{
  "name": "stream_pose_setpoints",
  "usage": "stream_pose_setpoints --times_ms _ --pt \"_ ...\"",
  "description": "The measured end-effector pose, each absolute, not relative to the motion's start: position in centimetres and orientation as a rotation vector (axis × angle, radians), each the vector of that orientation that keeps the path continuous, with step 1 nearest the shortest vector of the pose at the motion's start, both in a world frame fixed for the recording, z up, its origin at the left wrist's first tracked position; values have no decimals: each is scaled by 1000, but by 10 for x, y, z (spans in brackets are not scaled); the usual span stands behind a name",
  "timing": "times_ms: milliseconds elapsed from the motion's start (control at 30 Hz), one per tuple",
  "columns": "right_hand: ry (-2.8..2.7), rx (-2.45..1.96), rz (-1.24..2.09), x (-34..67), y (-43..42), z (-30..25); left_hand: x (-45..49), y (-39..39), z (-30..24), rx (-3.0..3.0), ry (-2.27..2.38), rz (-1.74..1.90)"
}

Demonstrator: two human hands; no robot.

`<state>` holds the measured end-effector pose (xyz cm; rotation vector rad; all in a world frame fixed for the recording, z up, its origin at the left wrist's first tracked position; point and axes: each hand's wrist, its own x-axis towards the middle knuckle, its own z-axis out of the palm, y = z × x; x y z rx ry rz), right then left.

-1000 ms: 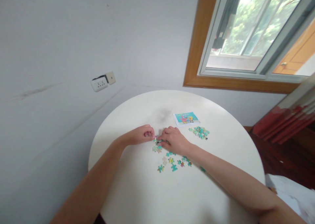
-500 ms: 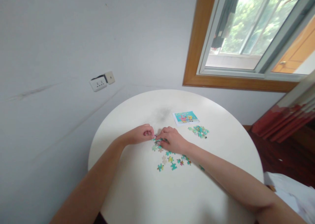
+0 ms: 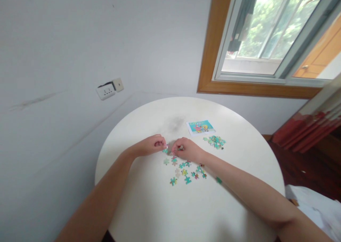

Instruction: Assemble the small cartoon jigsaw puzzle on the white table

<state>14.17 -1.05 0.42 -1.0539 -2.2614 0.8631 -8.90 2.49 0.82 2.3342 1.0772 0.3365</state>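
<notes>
My left hand (image 3: 154, 144) is closed in a pinch on a small jigsaw puzzle piece (image 3: 166, 146) just above the table. Beside it on the right, apart by a narrow gap, my right hand (image 3: 188, 149) is curled with thumb and forefinger together. Another puzzle piece (image 3: 181, 148) shows inside its bent fingers; what the fingertips touch is too small to make out. Below both hands lie several loose pieces, among them a pale green piece (image 3: 166, 161), a yellow one (image 3: 184, 172) and a teal one (image 3: 188, 180).
A heap of puzzle pieces (image 3: 216, 142) lies right of my right hand. Behind it is a picture card (image 3: 201, 127) with cartoon figures. One green piece (image 3: 218, 180) sits beside my right forearm. The round white table (image 3: 160, 206) meets a wall with a socket (image 3: 106, 91).
My right hand has drawn slightly right, away from my left hand, and its fingers have curled in. More of the pieces beneath it now show. My left hand keeps its pinch almost in place.
</notes>
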Motion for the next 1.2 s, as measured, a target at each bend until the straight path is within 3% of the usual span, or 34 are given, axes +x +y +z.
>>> stream_pose_setpoints --times_ms 133,333,767,900,1067,1200 --pt "-2063 -1182 1094 173 9 21 -88 24 9 2320 1095 339" --pt "-2094 -1476 962 229 46 29 -87 22 11 2287 1098 320" --pt "-2276 -1613 511 259 56 33 -87 22 14 2302 1090 294" --pt "-2297 -1537 409 238 42 44 -87 21 14 2282 1105 306" --pt "-2451 -1132 525 182 5 38 -88 23 10 2296 1100 321" --pt "-2588 -890 432 142 -26 25 -89 25 8 2317 1061 331"
